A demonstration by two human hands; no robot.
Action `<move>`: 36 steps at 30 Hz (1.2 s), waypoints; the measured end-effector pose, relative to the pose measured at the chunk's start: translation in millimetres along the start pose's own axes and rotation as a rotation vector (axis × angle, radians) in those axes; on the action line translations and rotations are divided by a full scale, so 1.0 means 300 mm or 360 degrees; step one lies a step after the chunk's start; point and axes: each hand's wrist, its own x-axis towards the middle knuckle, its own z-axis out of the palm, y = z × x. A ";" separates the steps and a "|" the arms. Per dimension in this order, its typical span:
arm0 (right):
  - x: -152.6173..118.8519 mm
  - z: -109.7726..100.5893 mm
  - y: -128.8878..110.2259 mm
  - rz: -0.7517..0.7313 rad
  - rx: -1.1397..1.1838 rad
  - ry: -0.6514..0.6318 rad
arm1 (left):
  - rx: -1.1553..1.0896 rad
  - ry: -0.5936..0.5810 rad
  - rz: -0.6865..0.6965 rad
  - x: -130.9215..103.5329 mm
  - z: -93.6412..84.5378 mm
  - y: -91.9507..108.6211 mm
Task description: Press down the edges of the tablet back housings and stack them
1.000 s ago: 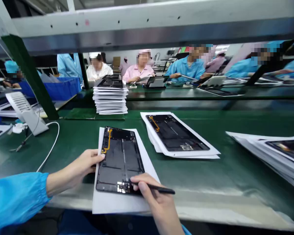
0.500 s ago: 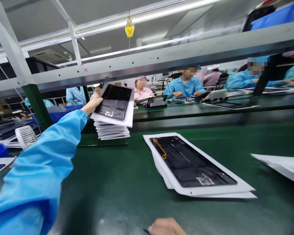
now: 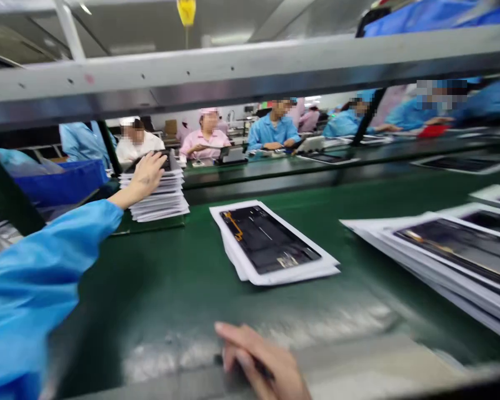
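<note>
My left hand [image 3: 147,176] lies over the top of a tall stack of white sheets [image 3: 160,197], its fingers stretched out flat on a dark panel [image 3: 166,160]. My right hand [image 3: 260,361] is low in front, near the table's edge. Its fingers are curled around a thin dark tool [image 3: 262,368], mostly hidden and blurred. Between the hands and further back, a black tablet panel [image 3: 270,239] with an orange flex cable [image 3: 233,225] lies on white foam sheets [image 3: 329,269].
At the right, more black panels [image 3: 462,244] rest on a layered pile of white sheets [image 3: 383,241]. A grey shelf beam [image 3: 250,72] crosses above the green table [image 3: 183,300]. Several co-workers sit beyond, and a blue bin [image 3: 62,183] is at the left.
The panel and sheet my left hand held tilted above the stack now lie on it, the fingers spread on top. My right hand shows more fully. The view has swung right.
</note>
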 end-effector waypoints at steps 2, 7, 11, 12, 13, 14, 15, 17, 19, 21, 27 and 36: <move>0.051 -0.108 0.018 -0.0032 -0.0367 -0.0014 | -0.0105 -0.0249 0.0368 -0.145 0.062 0.070; 0.195 -0.368 0.153 0.0015 -0.1201 -0.0382 | -0.0192 -0.0532 0.1294 -0.508 0.144 0.224; 0.228 -0.418 0.200 -0.0061 -0.1227 -0.0706 | -0.0351 -0.0516 0.1176 -0.629 0.163 0.284; 0.228 -0.416 0.201 -0.0077 -0.1239 -0.0739 | -0.0369 -0.0526 0.1160 -0.639 0.164 0.288; 0.228 -0.412 0.199 -0.0090 -0.1250 -0.0758 | -0.0377 -0.0539 0.1149 -0.643 0.164 0.289; 0.228 -0.408 0.198 -0.0101 -0.1256 -0.0772 | -0.0376 -0.0553 0.1146 -0.644 0.164 0.288; 0.230 -0.405 0.198 -0.0111 -0.1261 -0.0782 | -0.0370 -0.0565 0.1144 -0.642 0.165 0.287; 0.238 -0.400 0.203 -0.0133 -0.1272 -0.0795 | -0.0352 -0.0579 0.1131 -0.635 0.169 0.286; 0.246 -0.399 0.212 -0.0160 -0.1295 -0.0799 | -0.0366 -0.0601 0.1076 -0.625 0.177 0.289; 0.249 -0.397 0.220 -0.0201 -0.1318 -0.0801 | -0.0518 -0.0665 0.0935 -0.615 0.187 0.298; 0.241 -0.389 0.230 -0.0313 -0.1302 -0.0753 | -0.0990 -0.0732 0.0446 -0.584 0.202 0.315; 0.296 -0.341 0.229 -0.0208 -0.1119 -0.0105 | -0.1782 -0.0991 -0.0448 -0.411 0.285 0.435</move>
